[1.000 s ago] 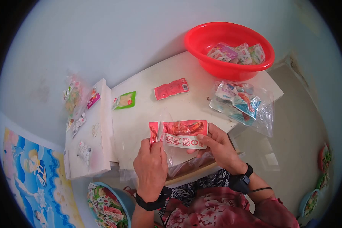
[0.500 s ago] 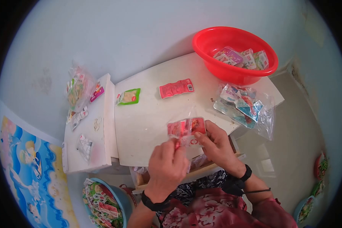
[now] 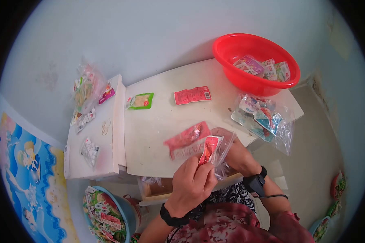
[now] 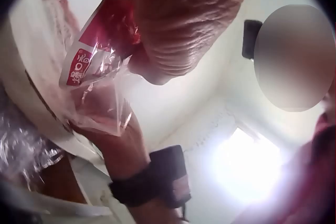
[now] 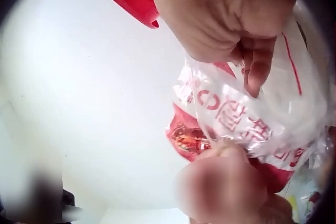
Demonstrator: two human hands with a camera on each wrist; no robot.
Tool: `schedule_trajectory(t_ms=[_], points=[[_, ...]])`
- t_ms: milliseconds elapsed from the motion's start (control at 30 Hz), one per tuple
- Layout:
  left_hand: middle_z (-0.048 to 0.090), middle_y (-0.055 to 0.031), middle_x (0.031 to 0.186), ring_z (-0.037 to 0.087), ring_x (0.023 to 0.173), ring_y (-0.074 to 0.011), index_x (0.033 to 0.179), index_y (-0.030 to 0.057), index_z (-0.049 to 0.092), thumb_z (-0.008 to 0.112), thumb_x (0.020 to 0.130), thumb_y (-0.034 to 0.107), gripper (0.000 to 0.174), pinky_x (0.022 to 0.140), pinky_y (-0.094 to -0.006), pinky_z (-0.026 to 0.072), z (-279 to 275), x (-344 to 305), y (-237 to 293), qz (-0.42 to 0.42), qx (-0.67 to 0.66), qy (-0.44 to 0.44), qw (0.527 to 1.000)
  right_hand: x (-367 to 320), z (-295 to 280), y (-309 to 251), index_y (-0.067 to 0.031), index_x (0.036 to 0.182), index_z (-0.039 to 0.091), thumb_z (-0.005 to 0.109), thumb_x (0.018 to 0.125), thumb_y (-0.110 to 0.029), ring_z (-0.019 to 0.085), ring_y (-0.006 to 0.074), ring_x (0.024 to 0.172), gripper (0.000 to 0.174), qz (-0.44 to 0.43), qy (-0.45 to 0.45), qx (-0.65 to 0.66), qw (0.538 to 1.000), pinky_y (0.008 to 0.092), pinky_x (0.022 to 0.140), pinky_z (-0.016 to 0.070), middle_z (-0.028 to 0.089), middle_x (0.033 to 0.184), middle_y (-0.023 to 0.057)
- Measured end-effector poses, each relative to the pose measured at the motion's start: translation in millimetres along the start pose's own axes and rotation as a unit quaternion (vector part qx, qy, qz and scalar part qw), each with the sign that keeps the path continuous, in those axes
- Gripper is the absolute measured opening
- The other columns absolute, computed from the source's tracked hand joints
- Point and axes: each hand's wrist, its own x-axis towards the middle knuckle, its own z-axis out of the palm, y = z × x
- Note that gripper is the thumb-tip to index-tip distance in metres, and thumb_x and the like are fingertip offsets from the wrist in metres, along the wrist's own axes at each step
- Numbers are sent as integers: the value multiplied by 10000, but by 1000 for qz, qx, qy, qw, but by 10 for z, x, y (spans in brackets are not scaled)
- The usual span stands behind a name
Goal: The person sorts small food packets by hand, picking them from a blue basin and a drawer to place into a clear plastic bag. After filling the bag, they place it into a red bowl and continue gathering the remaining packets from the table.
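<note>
My left hand (image 3: pixel 192 182) pinches a narrow red-and-white snack packet (image 3: pixel 210 149). A clear plastic bag (image 3: pixel 225 154) hangs at that packet, in front of my right hand (image 3: pixel 239 156). In the right wrist view, the right fingers (image 5: pixel 257 74) pinch at the edge of a larger red snack packet (image 5: pixel 186 134) with pink lettering, partly behind the clear film. That larger packet is blurred over the table in the head view. Another red packet (image 3: pixel 192 95) and a green-edged packet (image 3: pixel 140 101) lie flat beyond the hands.
A red basin (image 3: pixel 251 83) with several packets stands at the back right of the white table (image 3: pixel 150 141). Near it, a clear bag of packets (image 3: pixel 265 117) overhangs the edge. A side shelf (image 3: pixel 105 150) holds more packets. Below are a full blue tub (image 3: pixel 127 214) and a pulled-out drawer (image 3: pixel 156 198).
The larger red packet has tilted and shifted left of the right hand. My left hand has moved right with the small packet, now in front of the right hand and the clear bag.
</note>
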Motion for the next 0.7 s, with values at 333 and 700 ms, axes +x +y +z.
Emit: schedule_trajectory(t_ms=[333, 700], points=[[547, -72, 900, 560, 699, -145, 958, 24, 650, 720, 860, -25, 130, 577, -287, 447, -76, -97, -155, -113, -138, 18, 984, 216, 190, 96, 24, 1236, 620, 638, 999, -111, 686, 147, 879, 273, 2, -63, -53, 997, 300, 754, 575, 704, 1082, 104], [556, -117, 931, 608, 693, -222, 936, 19, 646, 710, 809, -51, 159, 565, -331, 483, -157, -41, -357, -64, -7, 18, 998, -514, 311, -733, 1, 991, 666, 663, 975, -144, 681, 230, 684, 145, -113, 45, -393, 911, 351, 620, 522, 693, 848, 140]])
